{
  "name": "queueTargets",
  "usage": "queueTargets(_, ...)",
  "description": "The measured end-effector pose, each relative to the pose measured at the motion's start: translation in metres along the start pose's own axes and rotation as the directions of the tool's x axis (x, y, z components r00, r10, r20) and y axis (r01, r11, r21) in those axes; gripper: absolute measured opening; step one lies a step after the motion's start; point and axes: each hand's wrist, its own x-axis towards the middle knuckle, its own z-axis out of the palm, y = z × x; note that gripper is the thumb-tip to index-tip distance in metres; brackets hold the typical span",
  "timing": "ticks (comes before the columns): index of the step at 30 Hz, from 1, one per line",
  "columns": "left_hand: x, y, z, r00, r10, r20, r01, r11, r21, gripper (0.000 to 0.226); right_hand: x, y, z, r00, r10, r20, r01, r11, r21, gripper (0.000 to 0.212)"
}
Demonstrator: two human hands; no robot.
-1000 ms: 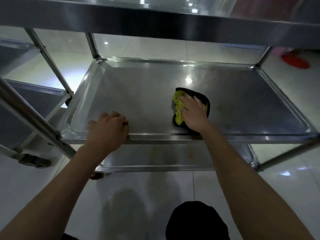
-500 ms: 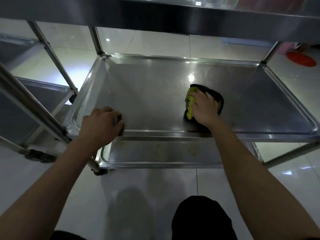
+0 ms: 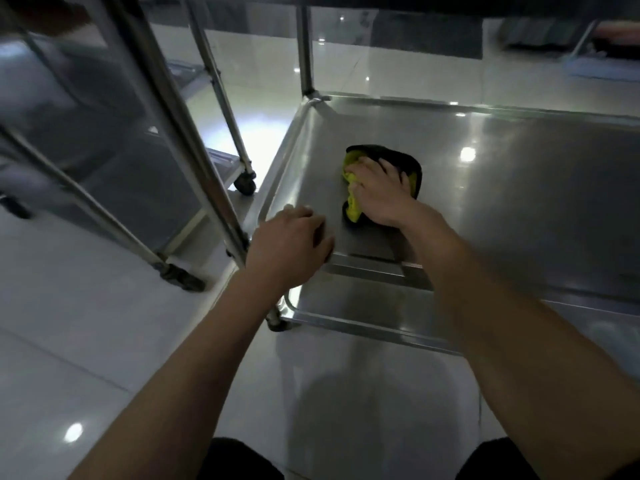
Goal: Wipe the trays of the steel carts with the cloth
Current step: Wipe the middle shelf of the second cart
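A yellow cloth (image 3: 351,202) lies on the middle steel tray (image 3: 519,188) of the cart, near its left side. My right hand (image 3: 377,192) presses down on the cloth with fingers spread over it; a dark reflection surrounds it on the shiny steel. My left hand (image 3: 289,242) grips the tray's front rim close to the front-left corner post. The lower tray (image 3: 353,306) shows beneath the rim. The top tray is only a dark band along the upper edge.
A second steel cart (image 3: 114,140) stands close on the left, with slanted posts and castor wheels (image 3: 245,183) on the glossy tiled floor (image 3: 104,323). A dark mat (image 3: 426,32) lies on the floor beyond the cart. My knees show at the bottom edge.
My right hand has slid the cloth leftwards across the middle tray toward the left side. My head has turned left, bringing the neighbouring cart into view. My left hand keeps its hold on the rim.
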Motion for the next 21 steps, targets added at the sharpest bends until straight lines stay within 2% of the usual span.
queueTargets(5, -0.008, -0.017, 0.014, 0.999, -0.033, -0.033, 0.033, 0.999, -0.001, 0.037, 0.038, -0.073, 0.027, 0.987, -0.13, 0.092, 0.125, 0.99, 0.058, 0.049)
queueTargets(10, -0.013, -0.022, 0.019, 0.997, -0.069, -0.039, 0.068, 0.997, -0.026, 0.042, 0.055, -0.109, 0.039, 0.966, -0.24, 0.094, 0.227, 0.966, 0.127, 0.045)
queueTargets(15, -0.017, -0.017, 0.016, 0.996, -0.088, -0.017, 0.088, 0.996, 0.011, 0.043, 0.044, -0.094, 0.035, 0.964, -0.256, 0.077, 0.248, 0.964, 0.1, 0.046)
queueTargets(18, -0.016, -0.014, 0.01, 0.999, -0.044, 0.002, 0.044, 0.999, 0.024, 0.038, 0.032, -0.061, 0.023, 0.984, -0.177, 0.035, 0.174, 0.983, 0.064, 0.046)
queueTargets(21, -0.014, -0.011, 0.003, 0.998, -0.061, 0.024, 0.061, 0.998, 0.024, 0.034, 0.014, -0.013, 0.004, 0.994, -0.109, -0.024, 0.109, 0.994, 0.02, 0.044)
